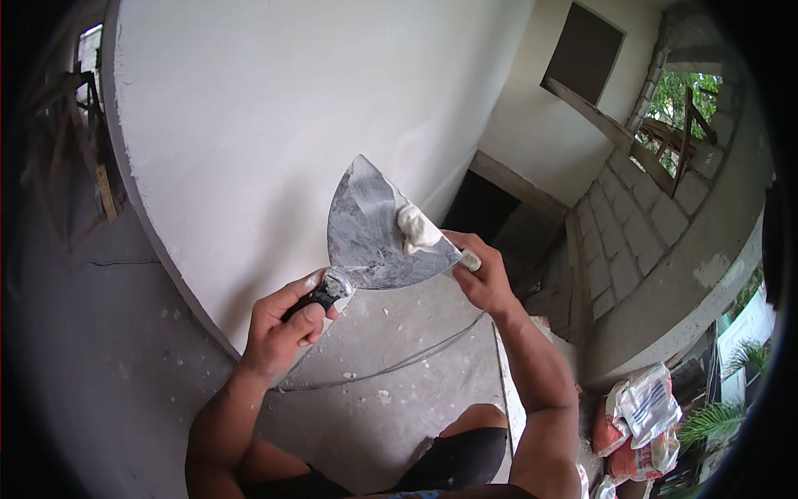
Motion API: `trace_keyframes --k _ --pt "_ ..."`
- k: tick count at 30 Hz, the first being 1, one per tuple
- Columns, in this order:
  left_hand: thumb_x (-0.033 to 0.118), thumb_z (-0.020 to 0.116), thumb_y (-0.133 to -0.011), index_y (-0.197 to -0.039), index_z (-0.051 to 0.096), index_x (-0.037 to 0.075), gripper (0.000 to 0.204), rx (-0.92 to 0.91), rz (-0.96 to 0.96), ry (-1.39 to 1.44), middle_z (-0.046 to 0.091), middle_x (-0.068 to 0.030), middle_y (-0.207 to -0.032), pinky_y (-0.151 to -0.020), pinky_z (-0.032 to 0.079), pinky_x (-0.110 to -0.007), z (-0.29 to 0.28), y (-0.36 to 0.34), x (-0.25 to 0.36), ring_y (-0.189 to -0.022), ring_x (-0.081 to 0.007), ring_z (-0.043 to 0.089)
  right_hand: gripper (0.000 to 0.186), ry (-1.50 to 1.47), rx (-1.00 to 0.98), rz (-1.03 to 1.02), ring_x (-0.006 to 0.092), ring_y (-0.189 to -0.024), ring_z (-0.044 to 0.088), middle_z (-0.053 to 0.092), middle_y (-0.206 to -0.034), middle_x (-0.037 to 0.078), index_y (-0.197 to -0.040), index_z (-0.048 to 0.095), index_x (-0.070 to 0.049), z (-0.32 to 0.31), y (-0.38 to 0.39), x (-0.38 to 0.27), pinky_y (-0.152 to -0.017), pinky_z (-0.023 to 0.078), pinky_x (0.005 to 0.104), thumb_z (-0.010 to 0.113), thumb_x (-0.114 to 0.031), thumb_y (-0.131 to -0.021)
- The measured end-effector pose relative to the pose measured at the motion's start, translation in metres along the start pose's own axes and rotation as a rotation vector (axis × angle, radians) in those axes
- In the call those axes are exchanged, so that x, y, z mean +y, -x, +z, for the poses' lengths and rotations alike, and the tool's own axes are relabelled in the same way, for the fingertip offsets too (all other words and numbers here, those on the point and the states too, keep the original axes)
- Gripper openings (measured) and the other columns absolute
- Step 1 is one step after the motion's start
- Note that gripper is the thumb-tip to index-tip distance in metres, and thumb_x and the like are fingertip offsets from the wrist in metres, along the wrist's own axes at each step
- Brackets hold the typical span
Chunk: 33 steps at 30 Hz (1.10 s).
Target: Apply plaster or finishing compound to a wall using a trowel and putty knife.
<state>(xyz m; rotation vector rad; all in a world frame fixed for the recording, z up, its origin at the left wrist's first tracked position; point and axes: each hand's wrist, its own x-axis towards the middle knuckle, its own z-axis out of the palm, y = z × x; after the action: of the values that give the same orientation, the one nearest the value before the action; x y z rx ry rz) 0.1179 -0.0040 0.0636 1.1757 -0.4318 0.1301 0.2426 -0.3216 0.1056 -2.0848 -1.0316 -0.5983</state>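
Bare arms (544,424) come up from the lower edge, nearest the camera, and lead to two hands at either side of a broad metal scraper (366,229). The left hand (283,324) is wrapped round its black handle (306,303); the right hand (492,279) is closed on a pale piece (471,260) at the blade's right corner, most of it hidden. The blade fans up and rightward from the left hand, with a lump of white paste (414,229) near its long edge, just up and left of the right hand. To handle this well, the left wrist should hold the blade steady and fairly flat, as the lump sits close enough to the edge to slip; the right hand would do best to work lightly, nudging paste inward. A white wall (274,108) rises beyond the left hand and probably limits its swing. Below both hands, thin cable (407,362) trails over the speckled floor (332,432), a likely snag for feet. Sacks (636,424) lie down and right of the right hand, a block wall (628,241) farther right.
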Motion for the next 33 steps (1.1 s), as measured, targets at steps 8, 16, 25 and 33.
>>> trace_keyframes --k 8,16,25,33 --pt "-0.005 0.071 -0.083 -0.134 0.061 0.011 0.055 0.059 0.747 -1.006 0.064 -0.0109 -0.109 -0.076 0.051 -0.035 -0.012 -0.023 -0.056 -0.085 -0.0249 0.061 0.039 -1.656 0.248 0.787 0.0328 -0.094 0.068 0.068 -0.103 0.019 -0.116 0.059 0.005 0.073 0.021 -0.004 -0.090 0.055 0.0458 0.052 -0.019 -0.086" --pt "-0.007 0.070 -0.079 -0.135 0.061 0.010 0.059 0.165 0.604 -1.143 0.062 -0.0123 -0.104 -0.076 0.051 -0.037 -0.040 -0.018 -0.072 -0.086 -0.0281 0.060 0.034 -1.365 0.409 0.507 0.0257 -0.079 0.067 0.068 -0.096 0.014 -0.110 0.060 0.006 0.027 -0.023 -0.014 -0.078 0.057 0.0395 0.055 -0.014 -0.082" --pt "0.008 0.066 -0.091 -0.137 0.059 0.008 0.047 -0.007 0.362 -1.042 0.062 -0.0131 -0.105 -0.078 0.052 -0.035 -0.040 0.000 -0.099 -0.092 -0.0265 0.063 0.042 0.136 0.545 -0.615 0.0227 -0.103 0.067 0.069 -0.118 0.008 -0.125 0.065 -0.011 -0.052 -0.264 -0.146 -0.089 0.052 0.0313 0.057 0.001 -0.086" --pt "0.012 0.065 -0.092 -0.140 0.055 0.012 0.049 -0.151 0.357 -1.037 0.061 -0.0129 -0.108 -0.080 0.054 -0.034 -0.042 0.004 -0.105 -0.093 -0.0252 0.063 0.051 0.261 0.453 -0.582 0.0206 -0.100 0.066 0.069 -0.113 0.014 -0.133 0.061 -0.008 -0.038 -0.336 -0.179 -0.085 0.053 0.0320 0.050 0.004 -0.085"
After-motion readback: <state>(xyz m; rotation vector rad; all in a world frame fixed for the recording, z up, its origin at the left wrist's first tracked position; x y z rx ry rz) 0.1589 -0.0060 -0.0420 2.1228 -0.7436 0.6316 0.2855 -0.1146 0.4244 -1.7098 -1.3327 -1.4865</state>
